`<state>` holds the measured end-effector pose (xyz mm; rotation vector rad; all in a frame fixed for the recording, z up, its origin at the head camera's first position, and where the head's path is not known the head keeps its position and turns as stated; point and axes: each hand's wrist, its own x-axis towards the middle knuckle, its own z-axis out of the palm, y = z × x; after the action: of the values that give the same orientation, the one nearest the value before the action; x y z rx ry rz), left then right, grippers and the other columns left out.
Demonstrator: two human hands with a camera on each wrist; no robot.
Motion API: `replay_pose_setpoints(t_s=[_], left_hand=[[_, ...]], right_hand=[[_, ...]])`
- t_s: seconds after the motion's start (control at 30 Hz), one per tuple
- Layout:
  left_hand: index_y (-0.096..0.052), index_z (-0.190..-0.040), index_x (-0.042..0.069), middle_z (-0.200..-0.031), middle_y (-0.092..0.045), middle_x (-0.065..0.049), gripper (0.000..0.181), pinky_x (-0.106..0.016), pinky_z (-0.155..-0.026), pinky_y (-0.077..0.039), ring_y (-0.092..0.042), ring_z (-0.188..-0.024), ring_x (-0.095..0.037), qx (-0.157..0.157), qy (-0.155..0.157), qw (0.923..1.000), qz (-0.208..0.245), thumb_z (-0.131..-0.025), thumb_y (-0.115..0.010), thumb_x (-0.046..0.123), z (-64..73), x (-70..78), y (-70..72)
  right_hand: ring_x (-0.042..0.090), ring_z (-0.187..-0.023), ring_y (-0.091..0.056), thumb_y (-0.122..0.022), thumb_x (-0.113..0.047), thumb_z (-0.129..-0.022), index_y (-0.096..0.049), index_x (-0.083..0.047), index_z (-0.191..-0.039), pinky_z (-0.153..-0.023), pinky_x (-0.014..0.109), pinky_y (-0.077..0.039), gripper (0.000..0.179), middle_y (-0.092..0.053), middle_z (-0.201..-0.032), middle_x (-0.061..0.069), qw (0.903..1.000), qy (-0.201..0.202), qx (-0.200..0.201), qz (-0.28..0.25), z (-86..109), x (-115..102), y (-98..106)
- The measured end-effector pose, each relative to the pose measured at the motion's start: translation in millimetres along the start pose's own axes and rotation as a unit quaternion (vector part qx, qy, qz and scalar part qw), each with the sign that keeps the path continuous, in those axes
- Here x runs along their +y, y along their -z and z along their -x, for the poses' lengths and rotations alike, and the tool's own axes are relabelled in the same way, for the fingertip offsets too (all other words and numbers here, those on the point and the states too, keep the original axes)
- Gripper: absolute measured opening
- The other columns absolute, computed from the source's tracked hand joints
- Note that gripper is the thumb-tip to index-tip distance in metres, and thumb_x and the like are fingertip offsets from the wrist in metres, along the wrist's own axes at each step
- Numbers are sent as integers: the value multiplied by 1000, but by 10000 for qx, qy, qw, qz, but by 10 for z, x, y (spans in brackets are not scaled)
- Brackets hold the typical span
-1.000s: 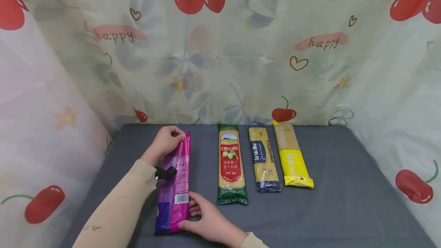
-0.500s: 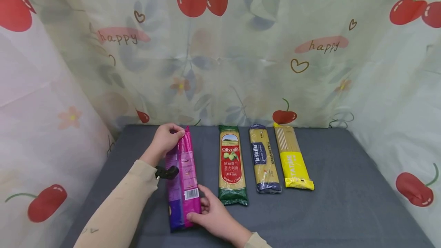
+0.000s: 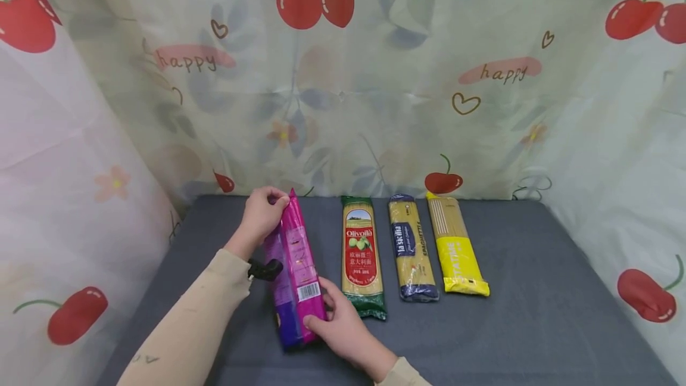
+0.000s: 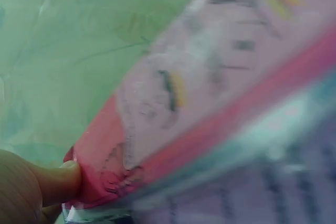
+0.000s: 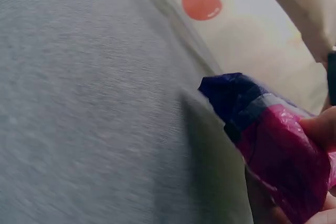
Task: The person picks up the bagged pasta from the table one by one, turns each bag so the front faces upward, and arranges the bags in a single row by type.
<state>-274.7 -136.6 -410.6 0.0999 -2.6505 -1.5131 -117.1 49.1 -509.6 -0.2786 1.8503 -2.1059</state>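
Observation:
A long pink and purple plastic packet point(image 3: 303, 255) with a barcode is held between both hands, its printed side and lengthwise seam facing up. My left hand point(image 3: 261, 214) pinches its far top end, thumb on the pink corner in the left wrist view, where the packet point(image 4: 173, 103) slants across. Near the lower end my right hand point(image 3: 343, 323) grips the right edge, thumb over the front and fingers behind. In the right wrist view the packet's dark blue end point(image 5: 231, 95) sticks out over the grey cloth with a shadow below it.
To the right lie three spaghetti packs in a row: a green and red one point(image 3: 361, 255), a navy-ended one point(image 3: 411, 249) and a yellow one point(image 3: 458, 249). Grey cloth point(image 3: 536, 326) covers the table. Cherry-print curtains point(image 3: 343, 88) enclose the back and sides.
Both hands have carried the pink packet to the right and slightly up, and it now tilts, its lower end nearer the green pack. The other packs lie where they were.

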Motion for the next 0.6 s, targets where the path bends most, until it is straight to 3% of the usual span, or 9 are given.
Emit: replay_pose_setpoints(t_s=[0.1, 0.2, 0.33, 0.47, 0.6], left_hand=[[-62, -109, 10, -125, -43, -18, 19, -50, -85, -45, -39, -114, -36, 156, -246, 9989, -373, -96, -62, 24, 24, 17, -22], [-55, -120, 16, -136, -26, -19, 31, -57, -89, -43, -28, -123, -40, 43, -169, 9985, -522, -94, -63, 30, 63, 31, -34], [-42, -135, 19, -141, -13, -19, 52, -55, -88, -48, -32, -122, -40, -344, 68, 9986, -395, -92, -66, 36, 127, 51, -40], [-33, -144, 19, -142, -6, -21, 67, -52, -89, -48, -28, -124, -39, -448, 213, 9984, -271, -89, -67, 39, 179, 64, -51], [-26, -149, 22, -140, -12, -25, 75, -53, -90, -48, -28, -123, -40, -457, 306, 9984, -163, -89, -66, 43, 205, 74, -56]], right_hand=[[27, -98, -65, -67, -3, -88, -33, -12, -148, -78, 38, -56, 70, -60, -122, 13, 9994, 40, 129, 321, -13, -86, 45], [27, -99, -64, -66, -5, -89, -34, -12, -148, -78, 39, -56, 67, -59, -122, 13, 9971, 120, 202, 718, -20, -199, 83], [26, -97, -62, -63, -4, -91, -36, -12, -147, -77, 38, -55, 63, -58, -120, 14, 9882, 261, 315, 1473, 15, -412, 100], [21, -95, -62, -63, -8, -90, -37, -16, -147, -74, 34, -56, 63, -58, -119, 9, 9791, 362, 341, 1971, -5, -480, 166], [18, -90, -61, -64, -13, -90, -39, -22, -147, -67, 31, -55, 62, -58, -118, 6, 9654, 330, 456, 2545, -42, -542, 249]])
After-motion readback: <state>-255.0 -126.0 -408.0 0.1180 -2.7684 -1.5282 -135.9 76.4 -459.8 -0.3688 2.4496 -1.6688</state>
